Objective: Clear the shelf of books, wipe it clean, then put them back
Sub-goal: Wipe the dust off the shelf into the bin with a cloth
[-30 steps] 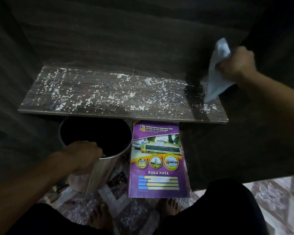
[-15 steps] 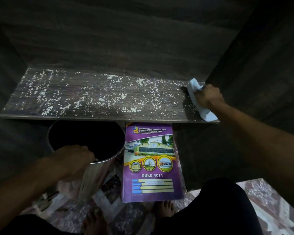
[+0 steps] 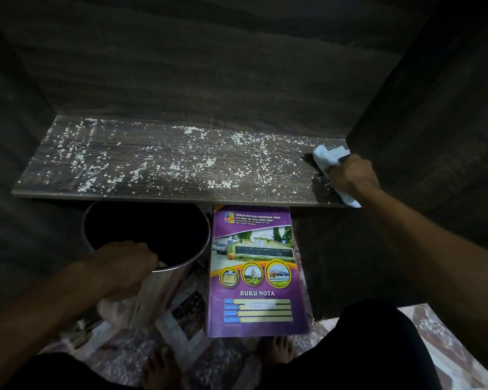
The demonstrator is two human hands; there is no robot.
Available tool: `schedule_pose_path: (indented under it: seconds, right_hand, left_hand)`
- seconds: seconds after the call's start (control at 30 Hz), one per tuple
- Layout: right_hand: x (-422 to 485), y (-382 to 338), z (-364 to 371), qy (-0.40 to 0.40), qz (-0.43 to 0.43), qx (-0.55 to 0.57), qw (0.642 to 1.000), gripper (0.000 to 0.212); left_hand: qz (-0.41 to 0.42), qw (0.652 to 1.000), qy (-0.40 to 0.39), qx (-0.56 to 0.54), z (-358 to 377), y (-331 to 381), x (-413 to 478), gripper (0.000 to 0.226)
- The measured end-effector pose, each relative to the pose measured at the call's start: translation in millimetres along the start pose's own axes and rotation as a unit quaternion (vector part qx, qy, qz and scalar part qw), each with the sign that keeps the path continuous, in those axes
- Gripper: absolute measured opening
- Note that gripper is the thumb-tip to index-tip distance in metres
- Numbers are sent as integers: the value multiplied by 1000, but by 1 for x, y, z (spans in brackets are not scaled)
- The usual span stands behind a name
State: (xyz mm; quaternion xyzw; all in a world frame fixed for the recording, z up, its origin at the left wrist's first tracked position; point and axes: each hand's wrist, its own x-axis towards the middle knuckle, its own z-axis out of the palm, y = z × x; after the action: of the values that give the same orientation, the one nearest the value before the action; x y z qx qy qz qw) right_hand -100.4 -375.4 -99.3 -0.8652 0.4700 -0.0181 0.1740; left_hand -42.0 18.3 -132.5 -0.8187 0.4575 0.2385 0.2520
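Wiping has barely begun: the left hand (image 3: 121,266) grips the rim of a shiny round metal bin (image 3: 164,282) beneath the front edge of the dark wood-grain shelf (image 3: 152,197), cleared of books yet speckled with white crumbs (image 3: 181,164) almost end to end. A purple "BUKU NOTA" notebook (image 3: 255,271) waits on the patterned floor (image 3: 186,313) below that edge. A white cloth (image 3: 326,156), lifted clear of the board a second ago, is now pressed into the shelf's right back corner, clenched in the right hand (image 3: 352,175).
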Motion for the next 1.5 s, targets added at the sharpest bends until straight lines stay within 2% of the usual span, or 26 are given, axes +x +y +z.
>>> schedule_pose_path:
  seconds: [0.13,0.27,0.43,0.5,0.6,0.7,0.83,0.97,1.07,1.17,1.3,1.5]
  right_hand:
    - [-8,-1,12,47,-15,7,999,40]
    - [-18,-23,34,45,-59,19,997,34]
    - [-31,-67,47,-59,-110,124,984,32]
    - [-29,-70,39,-85,-86,203,972,34]
    - [-15,-56,19,-68,-28,277,958,43]
    - [1,-29,-1,-7,-3,240,971,42]
    - [3,-4,-12,54,16,111,992,44]
    - [-24,-6,8,34,40,55,997,41]
    - [-35,-19,30,65,7,36,997,42]
    - [-47,-41,45,49,-10,39,998,32]
    - [-57,-73,66,59,-41,39,997,34]
    - [-72,-116,84,58,-74,25,995,35]
  left_hand:
    - [4,1000,3,-9,0,3,1,33]
    - [-1,1000,7,-17,-1,5,2,32]
    - [-2,1000,11,-14,0,5,3,34]
    - [-4,1000,15,-8,2,5,4,35]
    - [-4,1000,15,-3,4,5,3,36]
    - [3,1000,18,-1,2,7,2,34]
    - [3,1000,14,-2,0,9,2,33]
    - [6,1000,1,-7,1,10,2,32]
    - [8,1000,-1,-4,0,11,1,33]
    - [7,1000,-14,1,-2,13,3,35]
    - [13,1000,-9,-6,-4,13,4,34]
    - [31,999,7,-28,2,8,9,48]
